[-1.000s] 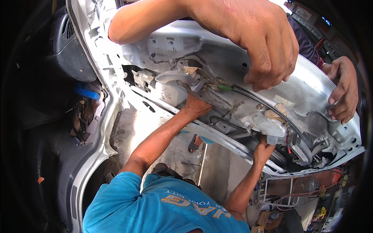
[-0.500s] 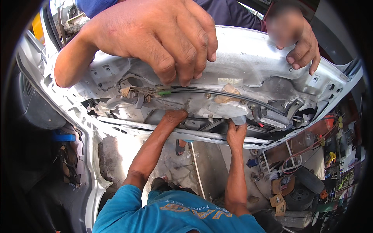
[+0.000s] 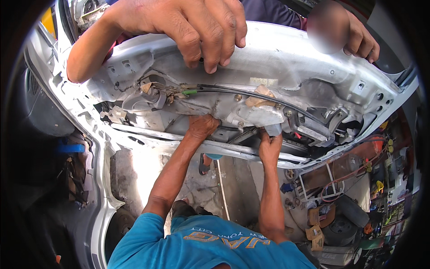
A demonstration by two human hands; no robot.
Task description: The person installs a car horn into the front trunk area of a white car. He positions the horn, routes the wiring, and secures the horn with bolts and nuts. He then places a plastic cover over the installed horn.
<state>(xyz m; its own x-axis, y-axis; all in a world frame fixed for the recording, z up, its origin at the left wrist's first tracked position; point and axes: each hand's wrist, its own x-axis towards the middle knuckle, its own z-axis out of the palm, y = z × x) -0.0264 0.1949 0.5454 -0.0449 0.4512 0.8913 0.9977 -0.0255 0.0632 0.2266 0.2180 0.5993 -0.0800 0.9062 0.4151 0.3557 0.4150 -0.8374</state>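
A white car door [image 3: 295, 54] stands before me, its inner side bare of trim. My left hand [image 3: 203, 126] reaches into the long opening along the door's lower part; its fingers are hidden behind the metal. Farther right, my right hand [image 3: 270, 148] is closed at the same opening, fingers pinched on a small grey flat piece [image 3: 273, 130] below a pale panel [image 3: 262, 117]. Black cables [image 3: 251, 93] with a green sleeve [image 3: 190, 92] run above both hands. A co-worker's hand [image 3: 197, 27] hangs over the door's top edge; another hand [image 3: 362, 40] rests on that edge at right.
The car's body frame [image 3: 96, 188] and dark interior lie at left. Below the door is the concrete floor [image 3: 242, 179], with a foot in a sandal [image 3: 205, 163]. At right stand a white metal frame [image 3: 322, 179], a tire [image 3: 339, 231] and cardboard boxes [image 3: 315, 237].
The door sits slightly higher in view. More of my left hand shows at the opening. My right hand keeps its grip. The co-worker's right-side hand has shifted up and right along the edge.
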